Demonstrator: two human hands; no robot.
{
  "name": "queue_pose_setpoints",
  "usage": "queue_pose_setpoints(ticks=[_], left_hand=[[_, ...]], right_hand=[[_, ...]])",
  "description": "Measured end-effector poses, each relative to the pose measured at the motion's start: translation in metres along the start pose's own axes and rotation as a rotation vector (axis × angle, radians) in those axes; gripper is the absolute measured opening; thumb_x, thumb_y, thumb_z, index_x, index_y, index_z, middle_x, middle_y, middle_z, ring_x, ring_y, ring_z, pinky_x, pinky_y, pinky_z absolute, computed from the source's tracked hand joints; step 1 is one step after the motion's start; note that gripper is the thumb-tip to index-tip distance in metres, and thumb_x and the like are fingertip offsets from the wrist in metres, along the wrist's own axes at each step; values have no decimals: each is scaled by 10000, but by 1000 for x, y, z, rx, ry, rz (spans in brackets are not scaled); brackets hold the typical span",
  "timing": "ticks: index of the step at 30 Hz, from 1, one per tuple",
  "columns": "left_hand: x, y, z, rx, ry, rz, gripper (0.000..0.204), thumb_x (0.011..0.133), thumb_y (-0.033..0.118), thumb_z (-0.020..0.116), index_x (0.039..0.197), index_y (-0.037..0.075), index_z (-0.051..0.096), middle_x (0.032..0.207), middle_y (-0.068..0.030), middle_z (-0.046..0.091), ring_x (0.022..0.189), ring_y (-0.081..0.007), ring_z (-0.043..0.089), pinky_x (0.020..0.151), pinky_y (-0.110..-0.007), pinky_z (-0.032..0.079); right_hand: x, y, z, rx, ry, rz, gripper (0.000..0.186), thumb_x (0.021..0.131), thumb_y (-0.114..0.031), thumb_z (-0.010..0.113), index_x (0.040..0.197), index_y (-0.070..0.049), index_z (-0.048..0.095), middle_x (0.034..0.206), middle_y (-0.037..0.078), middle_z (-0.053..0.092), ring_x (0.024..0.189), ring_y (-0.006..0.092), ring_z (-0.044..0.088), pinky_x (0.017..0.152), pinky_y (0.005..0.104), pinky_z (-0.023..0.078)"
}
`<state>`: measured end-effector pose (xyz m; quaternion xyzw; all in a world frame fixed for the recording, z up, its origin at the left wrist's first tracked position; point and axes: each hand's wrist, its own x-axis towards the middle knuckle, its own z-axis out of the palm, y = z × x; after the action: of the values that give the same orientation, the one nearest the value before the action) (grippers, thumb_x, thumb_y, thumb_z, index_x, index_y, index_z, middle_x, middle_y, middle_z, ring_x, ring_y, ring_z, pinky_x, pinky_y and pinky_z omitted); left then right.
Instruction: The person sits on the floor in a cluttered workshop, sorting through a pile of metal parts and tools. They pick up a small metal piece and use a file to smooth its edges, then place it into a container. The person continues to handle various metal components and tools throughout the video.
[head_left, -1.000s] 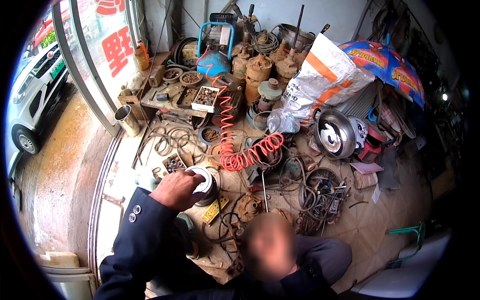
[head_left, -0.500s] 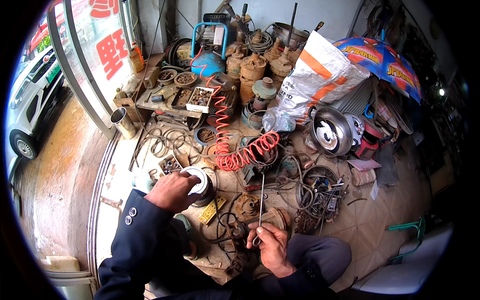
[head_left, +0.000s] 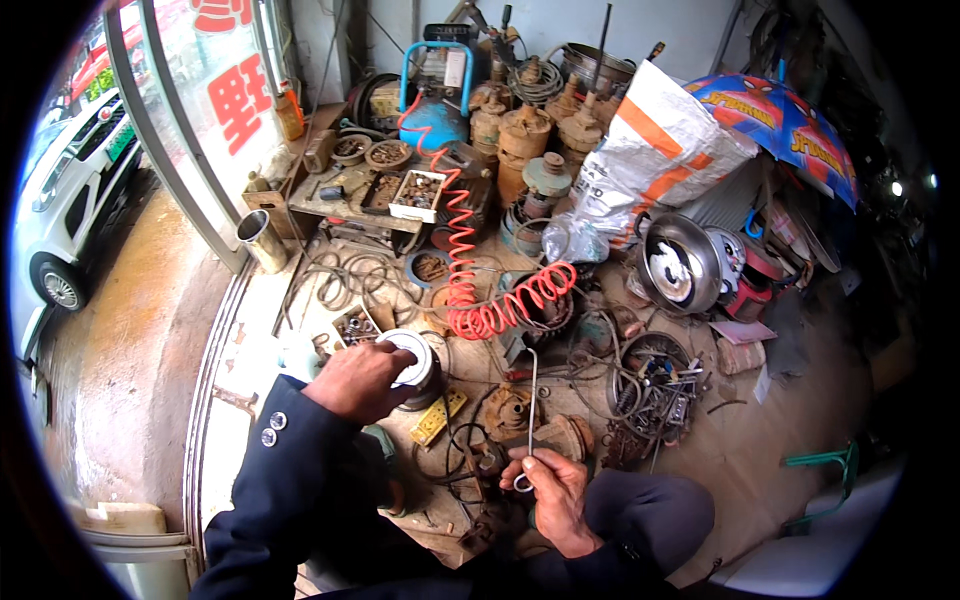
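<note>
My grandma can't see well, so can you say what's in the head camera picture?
A person's left hand touches a round, white-topped object while the right hand holds a thin metal rod with a looped end. Rusty parts and a coiled red hose sit among the clutter beyond.

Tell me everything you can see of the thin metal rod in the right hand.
The rod is thin and grey, apparently metal. Its shaft looks straight, with a short bend to the left at the far end and a small ring at the near end. The right hand grips it near the ring, between thumb and fingers. It points up the picture, passing between a rusty flange and a rusty disc. Whether its bent tip touches anything cannot be told.
</note>
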<state>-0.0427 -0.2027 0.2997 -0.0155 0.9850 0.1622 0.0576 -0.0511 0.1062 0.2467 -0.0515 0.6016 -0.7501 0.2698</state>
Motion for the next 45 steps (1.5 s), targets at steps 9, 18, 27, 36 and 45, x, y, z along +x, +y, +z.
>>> queue_pose_setpoints(ticks=[9,18,27,36,45], left_hand=[[-2,-2,6,17,43,48,320,968,378,609,1081,84,667,999,-168,696,856,-375,703,744,-474,578],[0,6,-5,17,-157,-48,366,935,293,647,1236,85,634,1135,-174,678,1001,-378,679,815,-475,568],[2,1,5,0,-32,14,296,944,317,606,1118,82,657,1039,-167,688,924,-371,694,756,-481,575],[-10,-8,-15,24,-124,-62,410,932,345,667,1259,101,623,1169,-188,665,1051,-381,662,874,-483,546],[10,5,-4,-110,-31,29,375,812,174,759,1150,29,688,990,-194,685,930,-373,678,813,-440,548]], right_hand=[[-1,5,3,-61,38,13,251,1023,-85,570,1122,124,667,860,147,719,784,201,694,727,331,563],[0,2,3,-237,-16,17,249,992,-117,590,1133,52,706,906,113,742,833,193,687,781,319,543],[6,5,6,-241,48,62,242,988,-104,600,1103,89,691,850,132,725,771,207,689,737,323,553],[5,-115,-87,-302,386,-298,229,988,-116,586,1004,81,702,624,50,601,560,115,549,575,269,452],[5,-99,-265,-556,613,-57,209,995,-146,617,970,36,718,695,26,609,588,109,562,554,270,473]])
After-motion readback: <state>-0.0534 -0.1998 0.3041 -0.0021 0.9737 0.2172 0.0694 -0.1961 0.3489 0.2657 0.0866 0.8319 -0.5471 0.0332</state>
